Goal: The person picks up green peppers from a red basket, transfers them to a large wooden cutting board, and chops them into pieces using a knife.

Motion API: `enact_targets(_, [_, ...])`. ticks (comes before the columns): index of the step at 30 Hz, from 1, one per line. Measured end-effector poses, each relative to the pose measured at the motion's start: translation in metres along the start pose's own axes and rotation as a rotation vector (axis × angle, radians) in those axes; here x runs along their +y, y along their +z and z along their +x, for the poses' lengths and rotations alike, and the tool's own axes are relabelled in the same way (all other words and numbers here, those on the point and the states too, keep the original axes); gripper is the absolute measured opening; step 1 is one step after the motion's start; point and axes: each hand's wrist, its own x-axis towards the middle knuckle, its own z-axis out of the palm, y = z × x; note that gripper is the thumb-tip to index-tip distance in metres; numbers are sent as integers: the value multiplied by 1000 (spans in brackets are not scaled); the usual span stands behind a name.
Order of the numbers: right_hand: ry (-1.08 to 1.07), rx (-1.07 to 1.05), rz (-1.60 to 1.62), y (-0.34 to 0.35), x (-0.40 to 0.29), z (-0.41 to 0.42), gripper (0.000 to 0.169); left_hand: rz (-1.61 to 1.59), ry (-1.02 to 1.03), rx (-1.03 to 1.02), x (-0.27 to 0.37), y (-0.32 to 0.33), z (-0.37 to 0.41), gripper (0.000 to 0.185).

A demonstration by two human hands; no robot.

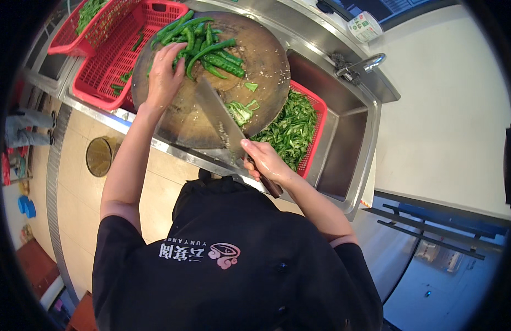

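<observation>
My right hand (265,161) grips the dark wooden handle of a broad-bladed cleaver (218,111). Its blade lies across the near part of a round wooden chopping block (267,53), with small bits stuck to the metal. At the pile of whole green chili peppers (222,62), my left hand (166,76) reaches in with thumb and fingers bent; whether it grips one is hidden. Sliced green pepper (241,112) sits beside the blade on its right. A loose cut piece (251,86) and pale seeds are scattered over the wood.
Right of the block, a red basket (319,124) of cut green peppers stands in the steel sink (346,153) below a faucet (369,63). Another red basket (102,82) at left holds a few peppers, with a basket of greens (67,43) above it. A bin (100,157) stands on the floor.
</observation>
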Motion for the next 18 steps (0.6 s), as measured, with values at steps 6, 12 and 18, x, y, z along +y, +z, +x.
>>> enact_targets(6, [38,359,198,-34,18,-35,43,115,33,-311,-11,72,30,34])
enact_targets(12, [-52,494,257,-40,24,-56,42,199,-17,-487,-11,99,46,35])
enact_targets(18, [-68,386,18,-37,15,-66,45,-365,128,-637,52,25,-24,31])
